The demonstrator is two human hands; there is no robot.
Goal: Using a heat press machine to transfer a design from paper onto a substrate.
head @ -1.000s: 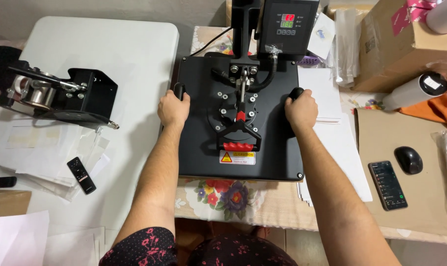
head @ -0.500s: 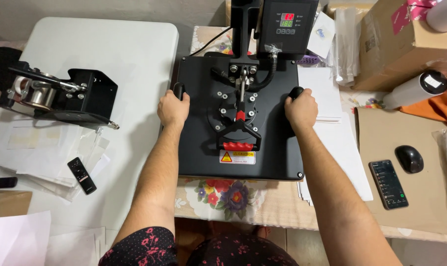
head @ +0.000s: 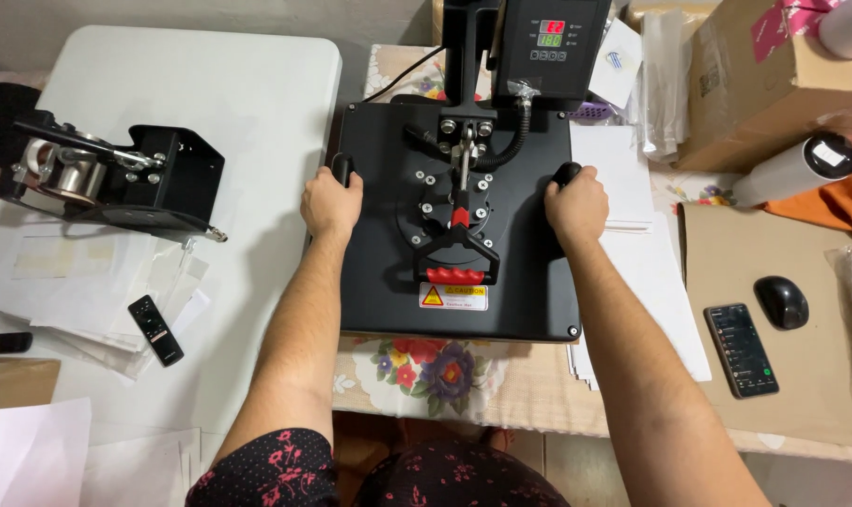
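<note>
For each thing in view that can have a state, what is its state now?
Heat press: top plate down, closed.
Control box display: lit.
Left hand: closed on the left side handle.
Right hand: closed on the right side handle.
Phone: screen on, lying flat.
Mug press: lying on the white table, untouched.
Cardboard box: shut.

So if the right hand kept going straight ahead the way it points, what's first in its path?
The right hand grips a black handle knob on the heat press. Straight ahead lies white paper, then probably the control box; depth is unclear.
</note>
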